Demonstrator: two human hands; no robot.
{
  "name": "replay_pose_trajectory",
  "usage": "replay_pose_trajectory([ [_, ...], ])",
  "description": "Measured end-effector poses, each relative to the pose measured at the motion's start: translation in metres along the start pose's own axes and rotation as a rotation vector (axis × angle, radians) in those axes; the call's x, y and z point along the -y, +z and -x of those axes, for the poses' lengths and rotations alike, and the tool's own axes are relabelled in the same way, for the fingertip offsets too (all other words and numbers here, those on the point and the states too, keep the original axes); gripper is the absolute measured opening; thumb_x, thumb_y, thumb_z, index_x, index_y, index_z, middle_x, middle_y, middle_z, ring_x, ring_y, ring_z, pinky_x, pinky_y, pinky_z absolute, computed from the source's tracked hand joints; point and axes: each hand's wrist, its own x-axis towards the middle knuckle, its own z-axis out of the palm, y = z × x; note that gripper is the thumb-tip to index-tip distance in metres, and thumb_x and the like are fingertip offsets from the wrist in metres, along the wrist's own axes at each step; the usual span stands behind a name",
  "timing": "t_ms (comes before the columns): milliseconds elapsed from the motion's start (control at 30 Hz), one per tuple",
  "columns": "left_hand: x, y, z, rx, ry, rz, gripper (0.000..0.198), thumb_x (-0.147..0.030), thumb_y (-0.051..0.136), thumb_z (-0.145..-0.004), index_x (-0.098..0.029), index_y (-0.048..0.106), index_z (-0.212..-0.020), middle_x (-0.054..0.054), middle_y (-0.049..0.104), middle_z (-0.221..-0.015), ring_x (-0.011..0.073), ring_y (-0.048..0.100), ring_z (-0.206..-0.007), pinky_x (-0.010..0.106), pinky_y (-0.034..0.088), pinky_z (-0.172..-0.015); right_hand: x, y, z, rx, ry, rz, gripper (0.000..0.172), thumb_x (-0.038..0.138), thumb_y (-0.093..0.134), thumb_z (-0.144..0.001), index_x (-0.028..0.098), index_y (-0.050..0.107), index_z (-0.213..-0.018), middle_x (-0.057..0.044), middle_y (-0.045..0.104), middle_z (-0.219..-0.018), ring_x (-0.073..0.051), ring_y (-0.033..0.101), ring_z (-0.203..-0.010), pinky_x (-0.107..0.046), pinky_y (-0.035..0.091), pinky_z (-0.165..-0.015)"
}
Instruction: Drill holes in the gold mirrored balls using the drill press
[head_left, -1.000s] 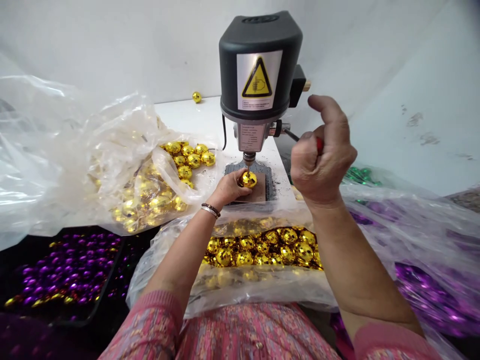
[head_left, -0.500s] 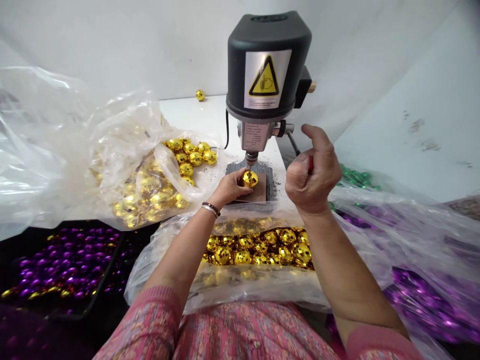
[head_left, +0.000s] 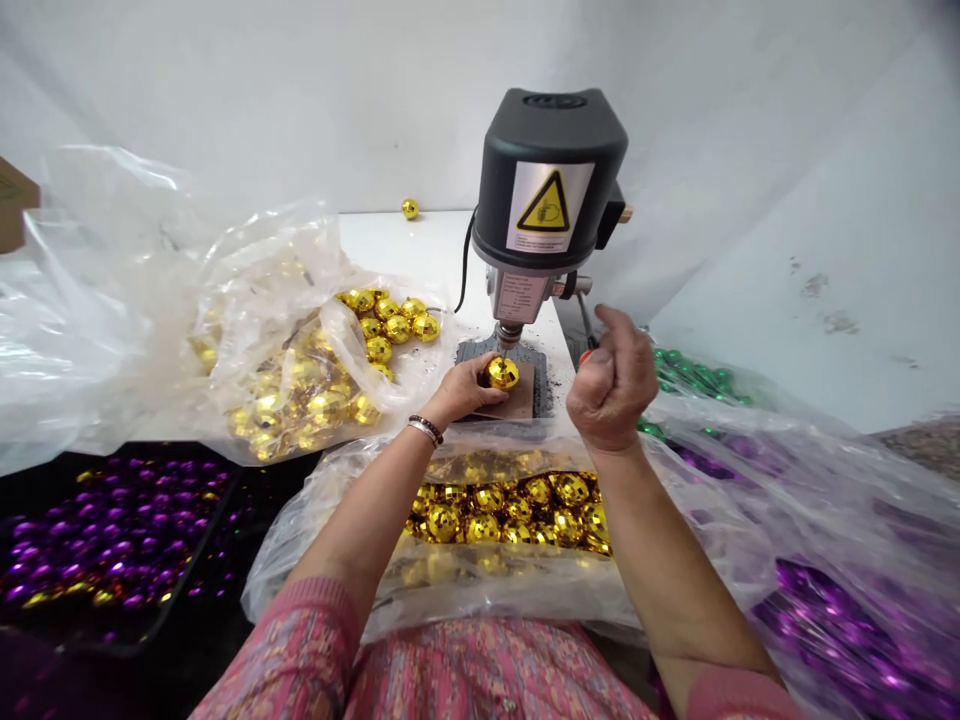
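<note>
My left hand [head_left: 465, 388] holds a gold mirrored ball [head_left: 502, 373] directly beneath the bit of a black bench drill [head_left: 547, 190]. The drill chuck [head_left: 508, 335] sits just above the ball, with the ball resting over a brown pad [head_left: 521, 396] on the drill's base. My right hand [head_left: 611, 385] is closed in a fist, thumb raised, around the red-tipped feed lever [head_left: 585, 325] at the drill's right side. Most of the lever's red grip is hidden by my fingers.
A plastic bag of gold balls [head_left: 300, 385] lies left of the drill, and another [head_left: 487, 515] lies before me. A black tray of purple balls [head_left: 112, 540] sits lower left. Green balls [head_left: 694, 372] and a purple-filled bag [head_left: 840, 620] lie right. One gold ball [head_left: 409, 208] sits behind on the white bench [head_left: 397, 245].
My right hand has moved down and to the left, taking the lever with it. The ball stays under the bit in my left hand. The whole view has shifted slightly.
</note>
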Motion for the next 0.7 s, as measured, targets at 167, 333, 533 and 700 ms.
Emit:
replay_pose_trajectory([
  [167,-0.006,0.0,0.002,-0.049,-0.065,-0.01,0.05,-0.025,0.079,-0.065,-0.015,0.069,-0.113,0.001,0.074,-0.099,0.0187,0.066,-0.092,0.028,0.052,-0.087,-0.002,0.014,-0.065,-0.067,0.261,-0.122,0.042,0.031,0.032,-0.1,0.016,0.067,-0.119,-0.007,0.071,-0.091,-0.01,0.064,-0.073,-0.028,0.054,-0.077],
  [333,-0.026,-0.013,0.03,0.028,-0.066,-0.065,0.051,-0.033,0.081,-0.069,-0.014,0.07,-0.115,0.004,0.074,-0.101,0.0199,0.065,-0.092,0.029,0.051,-0.083,-0.012,0.025,-0.112,0.044,0.416,-0.18,0.039,0.025,0.037,-0.096,0.011,0.072,-0.105,-0.006,0.07,-0.083,-0.013,0.07,-0.09,-0.031,0.054,-0.09],
  [533,-0.048,-0.026,0.045,0.193,0.049,-0.134,0.063,-0.036,0.085,-0.072,-0.019,0.069,-0.131,0.007,0.077,-0.112,0.0183,0.066,-0.087,0.028,0.052,-0.078,-0.016,0.022,-0.107,0.039,0.369,-0.213,0.041,0.028,0.036,-0.098,0.014,0.073,-0.105,-0.003,0.072,-0.091,-0.012,0.07,-0.092,-0.031,0.052,-0.088],
  [700,-0.031,-0.065,-0.003,-0.594,-0.162,-0.371,0.035,-0.017,0.047,-0.099,-0.014,0.068,-0.127,0.014,0.072,-0.128,0.0214,0.066,-0.117,0.032,0.048,-0.104,-0.019,0.018,-0.103,0.069,0.324,-0.239,0.044,0.036,0.035,-0.101,0.015,0.074,-0.106,-0.002,0.072,-0.091,-0.011,0.07,-0.092,-0.032,0.052,-0.087],
])
